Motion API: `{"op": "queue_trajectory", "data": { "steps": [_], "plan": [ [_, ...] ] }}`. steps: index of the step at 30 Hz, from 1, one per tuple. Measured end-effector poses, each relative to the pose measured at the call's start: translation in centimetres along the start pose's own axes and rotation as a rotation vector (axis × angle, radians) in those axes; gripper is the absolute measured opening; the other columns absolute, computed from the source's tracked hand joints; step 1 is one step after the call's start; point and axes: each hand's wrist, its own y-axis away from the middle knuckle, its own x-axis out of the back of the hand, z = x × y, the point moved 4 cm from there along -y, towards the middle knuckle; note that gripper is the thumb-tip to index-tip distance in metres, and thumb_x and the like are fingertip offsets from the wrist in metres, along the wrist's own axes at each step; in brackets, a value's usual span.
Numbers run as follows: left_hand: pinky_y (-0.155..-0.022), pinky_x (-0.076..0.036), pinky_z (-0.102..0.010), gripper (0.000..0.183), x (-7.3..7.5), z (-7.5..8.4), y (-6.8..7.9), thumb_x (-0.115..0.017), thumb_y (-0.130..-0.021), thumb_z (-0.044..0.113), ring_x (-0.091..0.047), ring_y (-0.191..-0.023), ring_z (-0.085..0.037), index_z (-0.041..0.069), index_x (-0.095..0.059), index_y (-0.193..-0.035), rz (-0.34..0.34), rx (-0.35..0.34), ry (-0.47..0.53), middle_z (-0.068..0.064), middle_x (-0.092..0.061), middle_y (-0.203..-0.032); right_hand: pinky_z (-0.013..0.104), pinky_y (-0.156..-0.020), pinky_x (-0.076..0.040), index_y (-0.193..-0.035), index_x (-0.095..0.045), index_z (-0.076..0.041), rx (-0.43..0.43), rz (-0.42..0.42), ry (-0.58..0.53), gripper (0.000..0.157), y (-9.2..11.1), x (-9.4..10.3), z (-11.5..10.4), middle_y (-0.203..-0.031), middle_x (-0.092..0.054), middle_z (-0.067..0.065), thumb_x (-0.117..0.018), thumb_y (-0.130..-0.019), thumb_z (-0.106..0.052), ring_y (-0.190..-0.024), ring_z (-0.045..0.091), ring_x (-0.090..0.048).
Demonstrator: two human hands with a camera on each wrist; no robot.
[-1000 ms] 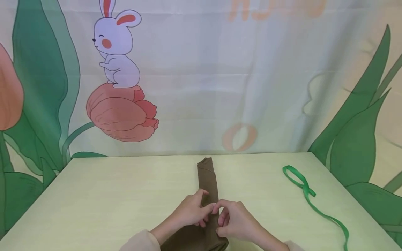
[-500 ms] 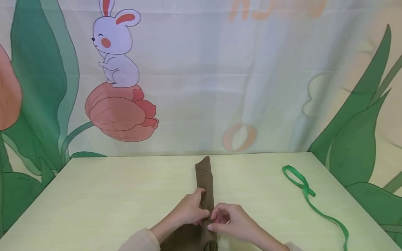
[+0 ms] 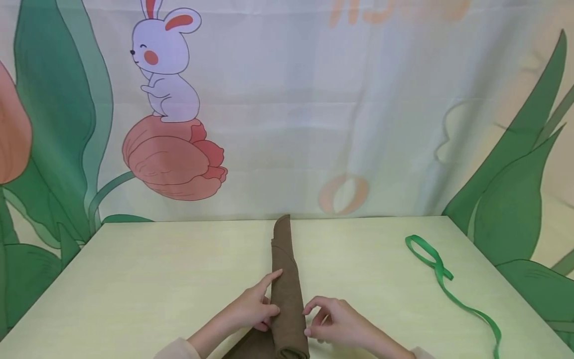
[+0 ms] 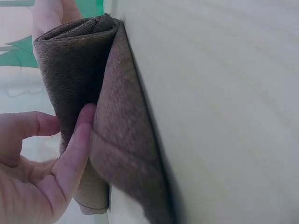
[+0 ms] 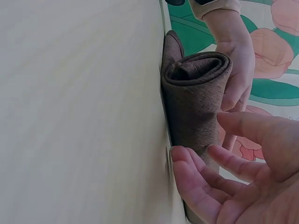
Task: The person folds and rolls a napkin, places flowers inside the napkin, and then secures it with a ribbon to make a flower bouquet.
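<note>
A brown cloth [image 3: 287, 309], rolled into a tube with a flat flap [image 3: 253, 345] at its near left, lies lengthwise on the table. My left hand [image 3: 251, 306] is on the roll's left side, thumb on the cloth and index finger stretched along it. In the left wrist view, one finger [image 4: 80, 140] reaches into the crease between roll and flap. At the roll's right side is my right hand [image 3: 338, 321], fingers loosely bent and tips at the cloth's edge. The spiral end [image 5: 198, 70] of the roll shows in the right wrist view.
A green ribbon [image 3: 468, 306] with a loop at its far end lies on the right of the table [image 3: 134, 284]. Behind the table's far edge hangs a curtain [image 3: 278, 124] printed with a rabbit and tulips.
The roll has moved left and turned, taking up more of the flap. My left hand has shifted left with it; my right fingers have come off its top to its right side.
</note>
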Motion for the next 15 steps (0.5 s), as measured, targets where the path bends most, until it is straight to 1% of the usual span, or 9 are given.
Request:
{"op": "queue_trajectory", "data": {
  "steps": [4, 7, 11, 15],
  "plan": [
    [-0.050, -0.050, -0.032, 0.060, 0.3, -0.2, 0.6, -0.057, -0.083, 0.002, -0.058, -0.055, -0.017, 0.013, -0.036, -0.138, -0.010, -0.003, -0.040, -0.007, -0.058, -0.064, 0.023, -0.058, -0.048, -0.103, -0.056, -0.006, -0.009, -0.013, -0.039, 0.026, -0.3, -0.5, -0.1, -0.078, -0.065, 0.005, -0.067, -0.082, -0.015, -0.062, 0.016, -0.064],
    [-0.050, -0.050, -0.032, 0.053, 0.4, -0.2, 0.9, -0.058, -0.083, 0.003, -0.060, -0.055, -0.018, 0.012, -0.043, -0.133, -0.013, -0.005, -0.049, -0.006, -0.059, -0.064, 0.023, -0.057, -0.048, -0.103, -0.055, -0.006, -0.010, -0.012, -0.055, 0.026, -0.4, -0.8, -0.1, -0.079, -0.065, 0.006, -0.067, -0.081, -0.013, -0.062, 0.017, -0.064],
    [-0.050, -0.050, -0.031, 0.049, 0.5, -0.1, 1.4, -0.063, -0.083, 0.008, -0.060, -0.054, -0.018, 0.011, -0.046, -0.129, -0.019, -0.006, -0.069, -0.006, -0.060, -0.062, 0.024, -0.055, -0.049, -0.104, -0.055, -0.007, -0.013, -0.018, -0.073, 0.026, -0.6, -1.1, -0.1, -0.079, -0.065, 0.007, -0.067, -0.082, -0.012, -0.059, 0.017, -0.063],
    [-0.049, -0.049, -0.031, 0.053, 0.6, -0.1, 1.7, -0.068, -0.081, 0.016, -0.060, -0.053, -0.018, 0.011, -0.046, -0.129, -0.039, 0.006, -0.102, -0.006, -0.060, -0.059, 0.023, -0.054, -0.048, -0.105, -0.054, -0.009, -0.013, -0.029, -0.073, 0.026, -0.8, -1.4, 0.0, -0.077, -0.063, 0.005, -0.066, -0.082, -0.012, -0.058, 0.017, -0.062]
  ]
}}
